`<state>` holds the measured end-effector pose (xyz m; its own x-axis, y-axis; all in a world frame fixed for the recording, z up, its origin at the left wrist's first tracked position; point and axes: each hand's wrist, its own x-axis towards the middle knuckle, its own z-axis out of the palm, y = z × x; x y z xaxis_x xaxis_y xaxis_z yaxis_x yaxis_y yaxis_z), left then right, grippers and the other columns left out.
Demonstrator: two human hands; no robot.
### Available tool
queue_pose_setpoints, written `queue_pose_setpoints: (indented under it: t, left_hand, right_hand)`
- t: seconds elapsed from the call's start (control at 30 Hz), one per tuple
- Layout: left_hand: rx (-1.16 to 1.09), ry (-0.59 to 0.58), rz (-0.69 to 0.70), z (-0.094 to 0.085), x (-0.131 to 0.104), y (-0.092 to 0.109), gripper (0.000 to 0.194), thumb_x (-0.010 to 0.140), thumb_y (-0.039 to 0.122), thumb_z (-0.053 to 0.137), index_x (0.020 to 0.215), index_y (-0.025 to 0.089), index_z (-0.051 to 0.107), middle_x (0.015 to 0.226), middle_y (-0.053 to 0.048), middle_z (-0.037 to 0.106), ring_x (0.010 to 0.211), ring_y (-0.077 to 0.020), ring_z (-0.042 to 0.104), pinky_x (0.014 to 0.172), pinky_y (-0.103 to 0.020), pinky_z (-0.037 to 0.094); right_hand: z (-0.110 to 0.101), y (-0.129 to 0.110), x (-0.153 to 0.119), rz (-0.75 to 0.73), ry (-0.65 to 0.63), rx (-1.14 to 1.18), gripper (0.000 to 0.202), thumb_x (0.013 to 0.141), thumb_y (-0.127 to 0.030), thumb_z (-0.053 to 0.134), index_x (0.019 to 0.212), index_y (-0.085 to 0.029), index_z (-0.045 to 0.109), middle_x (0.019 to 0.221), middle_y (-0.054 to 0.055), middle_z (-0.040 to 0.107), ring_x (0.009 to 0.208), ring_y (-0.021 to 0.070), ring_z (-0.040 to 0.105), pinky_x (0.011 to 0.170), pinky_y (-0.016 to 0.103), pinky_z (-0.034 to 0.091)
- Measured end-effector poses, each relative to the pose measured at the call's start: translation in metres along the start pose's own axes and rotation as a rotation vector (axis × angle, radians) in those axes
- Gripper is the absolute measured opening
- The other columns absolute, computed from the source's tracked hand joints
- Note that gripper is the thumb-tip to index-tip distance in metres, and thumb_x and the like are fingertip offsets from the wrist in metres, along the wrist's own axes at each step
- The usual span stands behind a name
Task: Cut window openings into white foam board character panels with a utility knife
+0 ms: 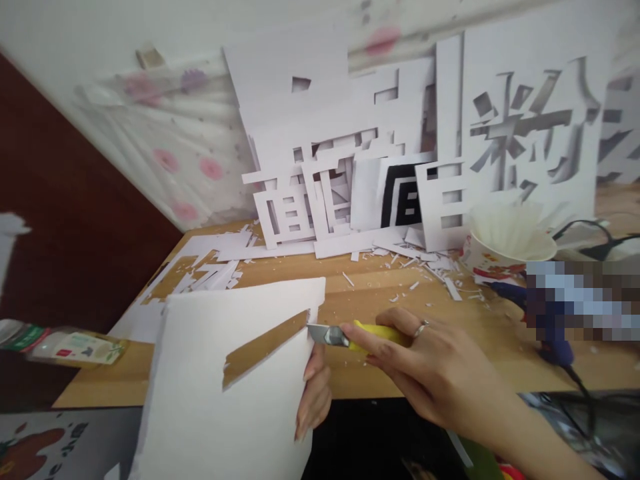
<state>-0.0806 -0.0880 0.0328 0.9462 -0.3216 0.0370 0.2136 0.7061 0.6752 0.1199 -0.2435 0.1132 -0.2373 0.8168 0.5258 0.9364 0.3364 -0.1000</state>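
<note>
A white foam board with a slanted slot cut through it is held up over the table's front edge. My left hand grips the board at its right edge, with most of the hand hidden behind it. In my right hand is a yellow utility knife, its blade pointing left. The blade tip touches or nearly touches the upper right end of the slot, where the wooden table shows through.
Cut-out white boards lean against the wall at the back. Scraps litter the wooden table. A paper bowl and a blue glue gun are at right, a bottle at left.
</note>
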Motion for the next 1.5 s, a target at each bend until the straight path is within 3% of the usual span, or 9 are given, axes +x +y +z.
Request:
queue_pose_setpoints:
  t: [0.13, 0.23, 0.4, 0.63, 0.9, 1.1, 1.27, 1.4, 1.5]
  left_hand:
    - [-0.03, -0.072, -0.063, -0.002, 0.005, 0.0, 0.041, 0.065, 0.071, 0.065, 0.061, 0.03, 0.061, 0.049, -0.013, 0.066, 0.041, -0.0362, 0.064, 0.047, -0.042, 0.05]
    - [-0.029, -0.021, -0.138, -0.005, 0.006, -0.005, 0.051, 0.056, 0.078, 0.066, 0.055, 0.028, 0.058, 0.048, -0.014, 0.065, 0.04, -0.0376, 0.064, 0.044, -0.044, 0.05]
    - [-0.072, 0.082, -0.03, -0.01, -0.003, -0.017, 0.041, 0.067, 0.069, 0.063, 0.063, 0.029, 0.059, 0.051, -0.011, 0.067, 0.041, -0.0337, 0.064, 0.046, -0.042, 0.05]
    - [-0.128, -0.007, -0.002, -0.021, 0.0, -0.026, 0.034, 0.073, 0.062, 0.061, 0.068, 0.029, 0.058, 0.055, -0.011, 0.068, 0.045, -0.0334, 0.067, 0.05, -0.042, 0.052]
    - [-0.166, 0.076, 0.127, -0.006, 0.002, -0.034, 0.028, 0.083, 0.054, 0.054, 0.075, 0.029, 0.064, 0.053, -0.006, 0.064, 0.039, -0.0248, 0.062, 0.049, -0.036, 0.048]
    - [-0.224, -0.044, 0.228, -0.009, 0.01, -0.044, 0.029, 0.089, 0.049, 0.05, 0.086, 0.028, 0.069, 0.057, -0.005, 0.066, 0.042, -0.0221, 0.063, 0.05, -0.034, 0.048]
    - [-0.177, -0.15, 0.194, -0.023, 0.012, -0.042, 0.027, 0.091, 0.05, 0.05, 0.091, 0.029, 0.068, 0.063, -0.005, 0.069, 0.048, -0.0239, 0.067, 0.056, -0.035, 0.051]
    - [-0.142, -0.335, 0.249, -0.03, 0.014, -0.039, 0.033, 0.098, 0.044, 0.039, 0.109, 0.026, 0.065, 0.076, -0.005, 0.071, 0.059, -0.0237, 0.072, 0.062, -0.035, 0.055]
    - [-0.137, -0.368, 0.269, -0.033, 0.017, -0.041, 0.037, 0.1, 0.041, 0.035, 0.116, 0.024, 0.064, 0.081, -0.005, 0.071, 0.066, -0.0236, 0.075, 0.065, -0.034, 0.056]
  right_hand:
    - [-0.001, 0.005, 0.0, 0.003, -0.067, 0.019, 0.048, 0.099, -0.021, 0.043, 0.143, -0.035, 0.053, 0.096, 0.004, 0.066, 0.063, 0.0113, 0.06, 0.059, 0.025, 0.042]
    - [-0.001, 0.01, 0.0, -0.013, -0.114, 0.011, 0.048, 0.099, -0.021, 0.044, 0.144, -0.034, 0.052, 0.093, 0.003, 0.065, 0.068, 0.0128, 0.062, 0.061, 0.025, 0.042]
    - [0.006, 0.017, -0.002, -0.01, -0.122, -0.079, 0.05, 0.097, -0.019, 0.048, 0.142, -0.037, 0.054, 0.097, 0.003, 0.068, 0.071, 0.0124, 0.062, 0.065, 0.025, 0.042]
    - [0.017, 0.024, -0.004, 0.0, -0.123, -0.072, 0.047, 0.097, -0.021, 0.051, 0.141, -0.037, 0.056, 0.092, 0.002, 0.067, 0.07, 0.011, 0.061, 0.063, 0.023, 0.04]
    - [0.022, 0.028, -0.002, 0.011, -0.158, -0.029, 0.046, 0.097, -0.02, 0.05, 0.14, -0.035, 0.058, 0.087, 0.001, 0.065, 0.066, 0.0111, 0.059, 0.062, 0.024, 0.037]
    - [0.019, 0.03, -0.003, 0.024, -0.201, 0.018, 0.044, 0.099, -0.023, 0.049, 0.141, -0.034, 0.057, 0.085, 0.001, 0.065, 0.064, 0.0099, 0.059, 0.059, 0.024, 0.032]
    - [0.013, 0.026, -0.002, 0.031, -0.246, 0.059, 0.044, 0.102, -0.026, 0.045, 0.144, -0.034, 0.053, 0.084, 0.0, 0.063, 0.066, 0.0108, 0.058, 0.059, 0.025, 0.031]
    - [0.013, 0.024, -0.005, 0.048, -0.276, 0.105, 0.045, 0.102, -0.027, 0.044, 0.146, -0.034, 0.051, 0.087, 0.001, 0.064, 0.068, 0.0121, 0.06, 0.059, 0.026, 0.031]
    - [0.015, 0.023, -0.008, 0.055, -0.245, 0.052, 0.045, 0.101, -0.025, 0.043, 0.145, -0.034, 0.052, 0.086, 0.001, 0.064, 0.065, 0.0131, 0.06, 0.059, 0.027, 0.032]
